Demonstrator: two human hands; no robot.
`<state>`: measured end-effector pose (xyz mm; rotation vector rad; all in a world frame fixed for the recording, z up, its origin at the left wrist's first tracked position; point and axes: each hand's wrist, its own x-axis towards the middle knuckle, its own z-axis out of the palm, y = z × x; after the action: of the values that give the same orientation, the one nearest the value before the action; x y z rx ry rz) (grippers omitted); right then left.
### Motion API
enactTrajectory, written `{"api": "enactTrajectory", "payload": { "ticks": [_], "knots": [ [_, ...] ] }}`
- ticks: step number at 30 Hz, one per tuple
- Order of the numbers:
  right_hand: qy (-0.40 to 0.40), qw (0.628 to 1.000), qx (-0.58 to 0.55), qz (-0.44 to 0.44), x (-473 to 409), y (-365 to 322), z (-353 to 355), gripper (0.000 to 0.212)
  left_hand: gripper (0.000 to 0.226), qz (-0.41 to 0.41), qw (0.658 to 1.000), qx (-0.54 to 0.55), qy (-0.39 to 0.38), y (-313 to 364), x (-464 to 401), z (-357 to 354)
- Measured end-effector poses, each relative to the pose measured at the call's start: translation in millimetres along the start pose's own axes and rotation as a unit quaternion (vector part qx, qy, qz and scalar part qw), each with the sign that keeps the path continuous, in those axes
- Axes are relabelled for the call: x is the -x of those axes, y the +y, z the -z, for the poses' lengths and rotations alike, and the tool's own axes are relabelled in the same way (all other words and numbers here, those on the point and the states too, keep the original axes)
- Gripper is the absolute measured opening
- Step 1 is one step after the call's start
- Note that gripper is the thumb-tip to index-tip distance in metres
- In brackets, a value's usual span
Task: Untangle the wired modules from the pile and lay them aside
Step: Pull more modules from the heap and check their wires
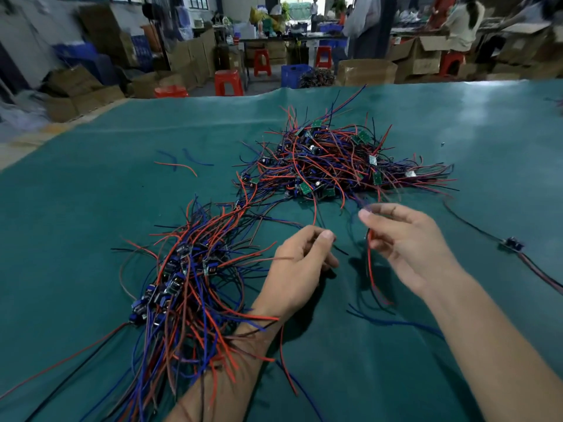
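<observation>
Head view: sorted bundle (189,278) lay left, tangled pile (329,166) remained; left hand (298,263) and right hand (405,239) fingers pinched wires.

A green table cover (91,208) filled most of the frame. At upper centre lay a tangled pile (335,166) of red, blue and black wired modules. At lower left lay a second bundle (189,284) of modules, its wires draped over the left forearm. The left hand (300,263) was at centre, fingers curled around thin wires. The right hand (405,239), just right of it, pinched a red wire (370,269) that hung downward. A single module (513,244) lay at the right edge.
</observation>
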<state>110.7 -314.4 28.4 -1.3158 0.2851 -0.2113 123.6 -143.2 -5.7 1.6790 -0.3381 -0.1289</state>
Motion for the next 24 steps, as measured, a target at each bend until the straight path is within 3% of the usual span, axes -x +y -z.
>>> {"api": "enactTrajectory", "payload": {
  "ticks": [5, 7, 10, 13, 20, 24],
  "knots": [
    [-0.031, 0.997, -0.024, -0.066, 2.5, 11.9, -4.1, 0.004, 0.031, -0.106, 0.978, -0.180, 0.017, 5.3, 10.0, -0.4],
    [-0.035, 0.996, -0.030, -0.075, 1.6, 12.5, -3.8, 0.004, 0.031, -0.102, 0.979, -0.178, -0.014, 11.9, 12.8, 1.5],
    [-0.040, 0.997, -0.034, -0.055, -0.3, 14.3, -3.2, 0.006, 0.034, 0.026, 0.994, -0.022, -0.101, 32.9, 10.7, 13.8],
    [-0.038, 0.996, -0.054, -0.057, -1.0, 14.2, -6.1, 0.014, 0.033, 0.132, 0.964, 0.210, -0.095, 57.7, 9.3, 33.2],
    [-0.060, 0.991, -0.085, -0.086, 1.4, 8.8, -3.3, 0.039, 0.028, 0.111, 0.885, 0.435, 0.118, 94.8, 6.4, 59.9],
    [-0.072, 0.990, -0.086, -0.081, 0.3, 6.0, 3.1, 0.015, 0.034, 0.050, 0.821, 0.525, 0.219, 116.5, 12.9, 66.1]
  ]
}}
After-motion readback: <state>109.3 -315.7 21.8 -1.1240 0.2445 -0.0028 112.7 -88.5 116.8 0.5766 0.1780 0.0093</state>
